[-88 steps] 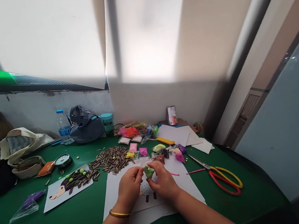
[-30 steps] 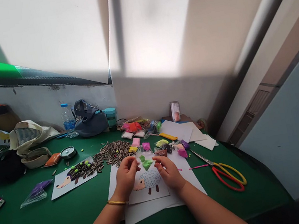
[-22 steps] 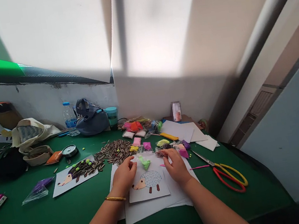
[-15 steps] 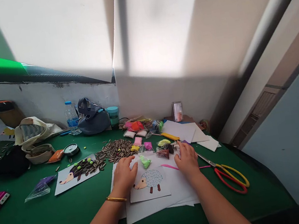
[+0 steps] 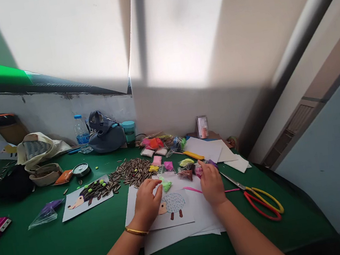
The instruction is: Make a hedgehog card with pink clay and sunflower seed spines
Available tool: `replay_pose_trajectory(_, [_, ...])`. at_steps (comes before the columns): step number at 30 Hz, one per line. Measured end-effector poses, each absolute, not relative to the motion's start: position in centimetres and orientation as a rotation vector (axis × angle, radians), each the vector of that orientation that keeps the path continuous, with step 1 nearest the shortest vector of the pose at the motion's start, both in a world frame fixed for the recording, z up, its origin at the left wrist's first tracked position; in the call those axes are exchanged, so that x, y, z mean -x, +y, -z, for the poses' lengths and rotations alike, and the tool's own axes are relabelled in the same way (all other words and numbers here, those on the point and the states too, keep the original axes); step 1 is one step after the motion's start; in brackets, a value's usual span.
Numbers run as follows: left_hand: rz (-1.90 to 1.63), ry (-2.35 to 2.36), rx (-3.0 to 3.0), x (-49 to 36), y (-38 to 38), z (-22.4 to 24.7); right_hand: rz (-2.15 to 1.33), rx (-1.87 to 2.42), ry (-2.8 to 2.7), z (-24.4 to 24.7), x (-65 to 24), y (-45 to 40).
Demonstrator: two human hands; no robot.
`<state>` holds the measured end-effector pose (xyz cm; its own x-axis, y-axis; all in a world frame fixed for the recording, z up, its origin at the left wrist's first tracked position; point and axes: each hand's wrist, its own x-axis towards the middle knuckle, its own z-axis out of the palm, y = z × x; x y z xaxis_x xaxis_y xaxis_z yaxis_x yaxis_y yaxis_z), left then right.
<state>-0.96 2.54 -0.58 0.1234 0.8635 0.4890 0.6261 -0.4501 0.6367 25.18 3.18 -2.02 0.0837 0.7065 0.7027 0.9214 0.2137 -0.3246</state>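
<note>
The hedgehog drawing [image 5: 175, 205], with blue marks on its back and brown legs, lies on stacked white paper [image 5: 200, 225]. My left hand [image 5: 149, 201] hovers over its left part, hiding the snout. Its thumb and fingers are apart beside a bag of light green clay [image 5: 166, 184]; contact is unclear. My right hand [image 5: 211, 181] is open at the right of the paper, fingertips by a pink clay bag [image 5: 198, 170]. A brown clay bag [image 5: 185, 174] lies to its left. Partly under this hand runs a thin pink tool [image 5: 193, 190].
Scissors [image 5: 258, 201] with red and yellow handles lie at the right. Sunflower seeds [image 5: 135, 171] are heaped behind the paper. A second hedgehog picture [image 5: 86, 197], covered with seeds, lies at left. Along the wall stand a water bottle [image 5: 81, 134] and a grey-blue bag [image 5: 106, 137].
My left hand has moved right, toward the light green clay, and now covers the hedgehog's snout. My right hand has shifted slightly left; a pink bag now shows by its fingertips.
</note>
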Motion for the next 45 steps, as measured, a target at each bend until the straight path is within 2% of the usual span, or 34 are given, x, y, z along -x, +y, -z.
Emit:
replay_pose_trajectory(5, [-1.181,1.209,-2.159,0.1,1.1,0.0,0.221,0.999,-1.92,1.2,-20.0,0.5])
replay_pose_trajectory(9, [-1.106,1.113,-2.146,-0.5,0.2,-0.4,0.182,0.797,-1.987,1.1,-18.4,-0.4])
replay_pose_trajectory(24, [-1.202,0.959,-2.068,-0.6,0.4,-0.3,-0.022,0.908,-1.967,1.2,-19.0,-0.1])
replay_pose_trajectory(38, [-1.22,1.195,-2.013,-0.8,0.1,0.0,-0.057,0.899,-1.938,1.1,-19.0,-0.3])
replay_pose_trajectory(45, [-1.056,1.214,-2.128,-1.0,-0.3,0.0,-0.017,0.952,-1.93,1.8,-18.8,-0.1])
